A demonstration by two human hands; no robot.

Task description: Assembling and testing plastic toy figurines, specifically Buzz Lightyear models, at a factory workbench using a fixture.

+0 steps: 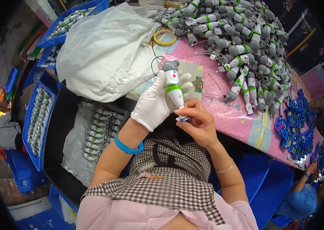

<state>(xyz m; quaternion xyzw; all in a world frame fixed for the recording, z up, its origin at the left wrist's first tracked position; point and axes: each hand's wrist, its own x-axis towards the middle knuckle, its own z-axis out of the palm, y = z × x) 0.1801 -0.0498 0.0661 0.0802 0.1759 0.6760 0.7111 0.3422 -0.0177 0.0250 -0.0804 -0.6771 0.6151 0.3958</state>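
Observation:
A toy arm (172, 78) with a grey rounded shoulder, white body, red dot and green band lies across the palm of my left hand (152, 103), which wears a white glove and has closed its fingers around it. Its narrow end points down toward my right hand (202, 124), which is bare. There, thumb and forefinger pinch the small white and purplish tip of the toy arm. A blue band (128, 145) circles my left wrist. My hands are just over the near edge of the pink table (229, 115).
A large heap of similar toy arms (242, 42) covers the far right. Blue parts (296, 126) pile beyond it. A yellow tape roll (164, 38) sits beside a white plastic sheet (104, 53). Left stand a black bin (56, 134) and a blue tray (29, 128). Another person (300, 201) works at right.

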